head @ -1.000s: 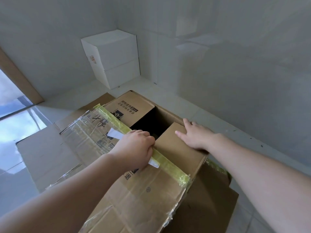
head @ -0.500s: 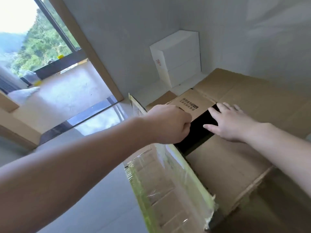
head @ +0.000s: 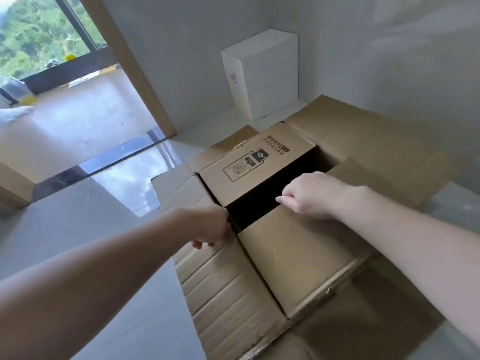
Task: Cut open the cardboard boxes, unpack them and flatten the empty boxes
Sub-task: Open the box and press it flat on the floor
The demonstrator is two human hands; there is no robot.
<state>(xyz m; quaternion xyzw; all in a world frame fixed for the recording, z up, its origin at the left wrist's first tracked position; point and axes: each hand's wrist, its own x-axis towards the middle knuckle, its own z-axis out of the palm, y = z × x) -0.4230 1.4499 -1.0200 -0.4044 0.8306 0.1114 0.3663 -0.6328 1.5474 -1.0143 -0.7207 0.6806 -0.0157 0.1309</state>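
A large brown cardboard box [head: 319, 302] stands on the floor with its outer flaps spread. The left outer flap [head: 228, 294] hangs down to the left and the right outer flap [head: 376, 141] lies back toward the wall. A printed inner flap [head: 257, 162] and a plain near inner flap [head: 298, 255] leave a dark gap [head: 265, 198] between them; what is inside is hidden. My left hand [head: 210, 227] grips the left outer flap at its fold. My right hand [head: 311, 196] curls its fingers over the near inner flap's edge.
A white box [head: 265, 74] stands in the wall corner behind. Flattened cardboard [head: 228, 146] lies on the floor under and behind the box. A wooden door frame [head: 135, 66] opens to a room on the left. Glossy tiled floor [head: 78, 229] lies to the left.
The taped left outer flap swung up and over to the left under my left hand. My right hand went from lying flat on the near inner flap to hooking its edge.
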